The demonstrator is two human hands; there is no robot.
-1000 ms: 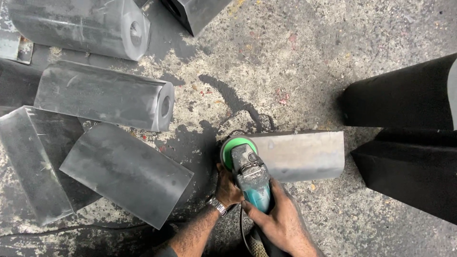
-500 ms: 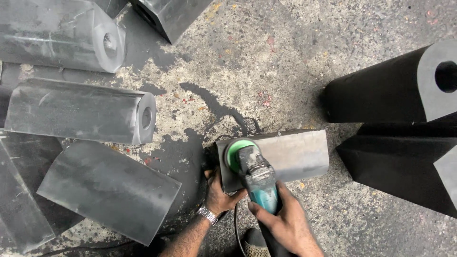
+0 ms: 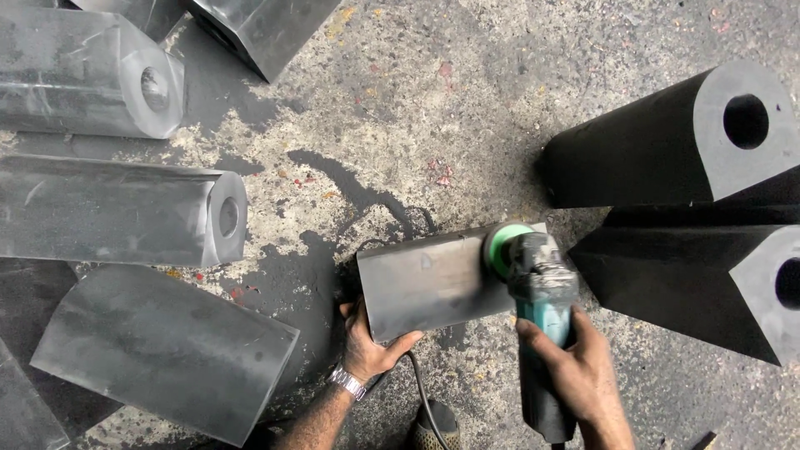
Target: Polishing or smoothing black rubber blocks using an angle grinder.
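A grey rubber block (image 3: 433, 279) lies flat on the concrete floor in front of me. My left hand (image 3: 367, 342) grips its near left corner, a watch on the wrist. My right hand (image 3: 575, 367) is closed around the teal and black body of an angle grinder (image 3: 537, 292). The grinder's green disc (image 3: 502, 247) sits on the block's far right end. A black cord (image 3: 421, 387) trails from below the block toward me.
Grey dusty blocks with round holes lie at the left (image 3: 117, 212), upper left (image 3: 83, 75) and lower left (image 3: 167, 350). Another one is at the top (image 3: 258, 29). Two large black blocks (image 3: 667, 142) (image 3: 700, 283) sit close on the right. The floor (image 3: 417, 108) is stained concrete.
The grinder has slid from the left end of the block to its right end. My left hand stays on the block's left corner. The view has shifted right.
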